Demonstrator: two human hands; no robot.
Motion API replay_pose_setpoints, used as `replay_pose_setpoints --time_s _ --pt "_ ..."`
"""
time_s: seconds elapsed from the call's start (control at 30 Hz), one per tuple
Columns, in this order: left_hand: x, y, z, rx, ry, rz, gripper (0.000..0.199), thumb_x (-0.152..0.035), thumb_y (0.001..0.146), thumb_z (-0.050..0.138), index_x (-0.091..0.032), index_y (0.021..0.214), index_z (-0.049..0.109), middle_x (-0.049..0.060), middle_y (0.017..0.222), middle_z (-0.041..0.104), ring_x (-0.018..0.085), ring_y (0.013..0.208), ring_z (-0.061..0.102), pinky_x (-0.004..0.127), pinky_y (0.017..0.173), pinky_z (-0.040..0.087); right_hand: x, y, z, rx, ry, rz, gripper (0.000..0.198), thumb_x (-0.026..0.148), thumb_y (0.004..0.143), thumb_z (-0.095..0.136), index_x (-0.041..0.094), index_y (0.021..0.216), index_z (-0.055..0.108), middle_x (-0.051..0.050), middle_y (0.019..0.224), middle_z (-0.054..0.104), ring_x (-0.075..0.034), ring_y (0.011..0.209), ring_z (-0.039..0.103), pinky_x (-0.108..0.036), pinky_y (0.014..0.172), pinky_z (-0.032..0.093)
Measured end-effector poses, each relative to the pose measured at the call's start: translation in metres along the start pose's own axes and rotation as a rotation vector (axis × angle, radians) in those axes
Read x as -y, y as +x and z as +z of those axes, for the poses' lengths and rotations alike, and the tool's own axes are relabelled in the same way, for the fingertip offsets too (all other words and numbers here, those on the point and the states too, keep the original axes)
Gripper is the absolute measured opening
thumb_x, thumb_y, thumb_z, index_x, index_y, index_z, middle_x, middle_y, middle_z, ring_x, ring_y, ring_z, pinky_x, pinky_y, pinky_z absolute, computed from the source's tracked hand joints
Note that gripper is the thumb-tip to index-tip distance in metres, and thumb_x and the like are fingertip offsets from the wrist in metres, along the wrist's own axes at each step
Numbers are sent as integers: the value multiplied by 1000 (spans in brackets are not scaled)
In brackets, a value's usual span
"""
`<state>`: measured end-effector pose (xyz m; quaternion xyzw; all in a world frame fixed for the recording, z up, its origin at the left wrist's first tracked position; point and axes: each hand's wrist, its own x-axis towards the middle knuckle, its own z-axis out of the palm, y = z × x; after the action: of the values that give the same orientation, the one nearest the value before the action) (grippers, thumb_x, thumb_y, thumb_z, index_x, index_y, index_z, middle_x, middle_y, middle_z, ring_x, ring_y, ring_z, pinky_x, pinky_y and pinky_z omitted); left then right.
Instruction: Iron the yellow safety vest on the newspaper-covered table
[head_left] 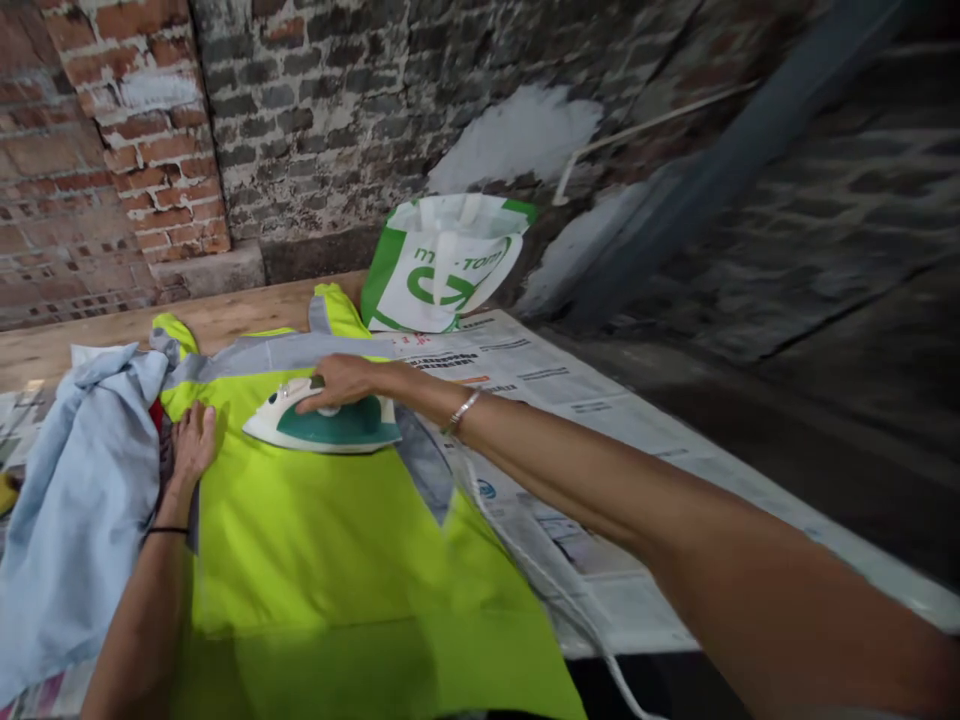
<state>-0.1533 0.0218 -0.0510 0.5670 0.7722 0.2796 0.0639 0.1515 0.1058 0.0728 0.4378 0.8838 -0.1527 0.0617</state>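
A neon yellow high-visibility shirt with grey bands lies spread on the newspaper-covered table. My right hand is wrapped round the handle of a white and teal clothes iron, whose tip points left. The iron rests on the upper part of the shirt, just below the grey band across it. On the shirt's left edge my left hand lies flat, fingers stretched away from me. From the iron's rear a white cord runs down over the shirt's right side toward the front edge.
A crumpled light blue garment lies left of my left arm. Behind the shirt, at the table's far side, stands a white and green bag. Newspaper sheets cover the right side. A brick wall rises behind the table.
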Motion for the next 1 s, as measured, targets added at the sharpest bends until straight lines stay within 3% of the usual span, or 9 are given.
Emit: replay_pose_setpoints --time_s 0.17,0.3,0.4,0.57,0.83,0.9,1.0 --pt "0 -23 -21 22 -64 39 60 -42 107 31 -6 151 51 23 159 53 29 155 43 44 128 33 44 -76 24 68 -24 -144 61 80 79 71 21 90 82 -9 86 80 -24 79 74 -27 60 39" --pt "6 -84 -32 8 -67 92 60 -40 105 35 -7 152 51 22 159 54 30 154 45 49 129 33 69 -115 35 92 -63 -221 57 76 82 73 21 92 83 -9 83 80 -25 79 75 -28 61 38" --pt "14 -135 -32 -4 -52 104 61 -41 103 37 -8 153 50 23 159 54 33 154 44 56 128 34 76 -116 36 60 -95 -195 55 75 83 73 21 93 83 -11 86 82 -27 83 77 -28 62 39" --pt "25 -179 -24 -41 91 145 60 -41 100 43 -8 149 55 24 158 54 38 154 43 61 126 34 69 -62 28 -69 -95 -83 62 81 84 68 23 100 83 -13 99 83 -30 96 78 -29 69 46" --pt "32 -182 -20 -67 197 206 59 -23 97 38 -14 153 55 15 163 51 32 154 44 57 124 39 46 64 -5 -278 -49 154 78 77 90 62 11 129 75 -25 130 74 -37 119 71 -37 92 54" --pt "35 -182 -20 -54 190 210 60 -23 95 40 -16 152 56 14 163 51 32 154 44 57 124 39 41 78 -10 -272 -18 181 80 78 90 62 10 129 75 -25 126 75 -36 115 72 -36 90 54" --pt "38 -183 -19 -41 177 205 61 -24 95 41 -15 153 56 15 164 50 32 154 43 58 125 38 34 75 -13 -127 28 131 78 82 86 63 11 114 80 -20 104 81 -31 95 76 -33 78 53"
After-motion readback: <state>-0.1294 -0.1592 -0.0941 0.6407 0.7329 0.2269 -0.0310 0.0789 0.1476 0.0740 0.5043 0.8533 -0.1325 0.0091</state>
